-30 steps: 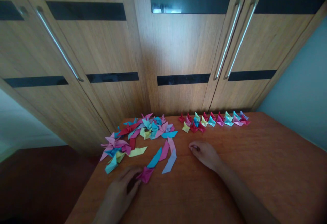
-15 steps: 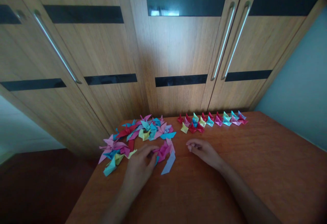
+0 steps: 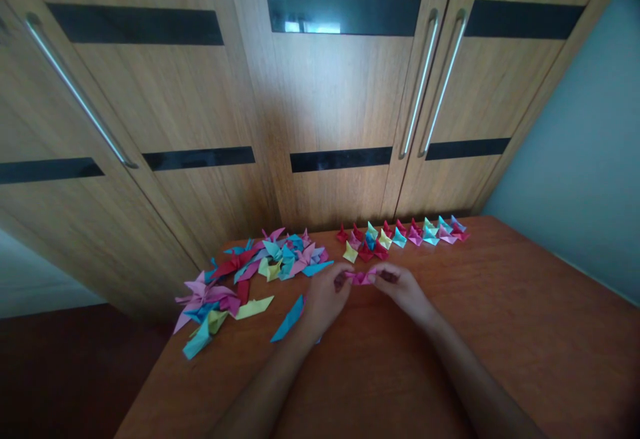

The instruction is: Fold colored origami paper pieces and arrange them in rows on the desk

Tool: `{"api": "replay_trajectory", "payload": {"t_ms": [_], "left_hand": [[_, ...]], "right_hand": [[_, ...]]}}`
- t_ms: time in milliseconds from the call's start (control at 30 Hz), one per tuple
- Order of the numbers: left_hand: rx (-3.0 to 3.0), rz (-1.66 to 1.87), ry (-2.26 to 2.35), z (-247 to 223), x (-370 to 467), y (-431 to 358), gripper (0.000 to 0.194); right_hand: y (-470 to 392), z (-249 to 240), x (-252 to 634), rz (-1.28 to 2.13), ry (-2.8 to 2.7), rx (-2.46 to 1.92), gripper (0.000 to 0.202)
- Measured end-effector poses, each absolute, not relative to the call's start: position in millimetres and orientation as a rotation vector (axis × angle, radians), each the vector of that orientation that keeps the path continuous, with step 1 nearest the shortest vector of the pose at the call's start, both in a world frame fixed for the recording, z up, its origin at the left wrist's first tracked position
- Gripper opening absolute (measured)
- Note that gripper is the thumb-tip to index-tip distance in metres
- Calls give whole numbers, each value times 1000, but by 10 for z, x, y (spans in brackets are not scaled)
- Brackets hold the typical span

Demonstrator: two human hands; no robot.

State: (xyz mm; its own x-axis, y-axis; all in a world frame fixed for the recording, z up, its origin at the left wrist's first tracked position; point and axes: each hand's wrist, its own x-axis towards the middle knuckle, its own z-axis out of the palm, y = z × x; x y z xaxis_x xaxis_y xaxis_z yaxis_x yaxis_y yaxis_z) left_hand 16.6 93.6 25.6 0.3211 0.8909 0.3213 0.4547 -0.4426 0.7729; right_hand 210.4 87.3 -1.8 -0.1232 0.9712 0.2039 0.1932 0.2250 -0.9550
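Both hands meet over the reddish-brown wooden surface (image 3: 500, 332). The left hand (image 3: 323, 295) and right hand (image 3: 403, 287) each pinch one end of a small magenta folded-paper piece (image 3: 361, 278), held between them just above the surface. A loose pile of multicoloured folded-paper pieces (image 3: 260, 265) lies to the left; a row of small folded-paper shapes (image 3: 400, 235) lies behind. A blue paper strip (image 3: 289, 319) rests beside the left wrist.

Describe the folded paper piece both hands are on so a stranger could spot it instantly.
Start at the wooden table in front of the wardrobe doors. Near its far edge, the left hand and right hand meet just in front of a row of small folded pieces. The pink folded piece spans between their fingers, the only one held rather than lying loose.
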Motion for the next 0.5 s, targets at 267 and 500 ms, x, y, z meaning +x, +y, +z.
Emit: {"api": "replay_trajectory", "payload": {"t_ms": [267,500], "left_hand": [[2077,905,1012,257,459,1020,19],[2791,501,1118,298,1133,1082,22]], "right_hand": [[983,-49,2524,1037,-1412,-1224,34],[1108,-307,3057,591,-1213,-1696,36]]}}
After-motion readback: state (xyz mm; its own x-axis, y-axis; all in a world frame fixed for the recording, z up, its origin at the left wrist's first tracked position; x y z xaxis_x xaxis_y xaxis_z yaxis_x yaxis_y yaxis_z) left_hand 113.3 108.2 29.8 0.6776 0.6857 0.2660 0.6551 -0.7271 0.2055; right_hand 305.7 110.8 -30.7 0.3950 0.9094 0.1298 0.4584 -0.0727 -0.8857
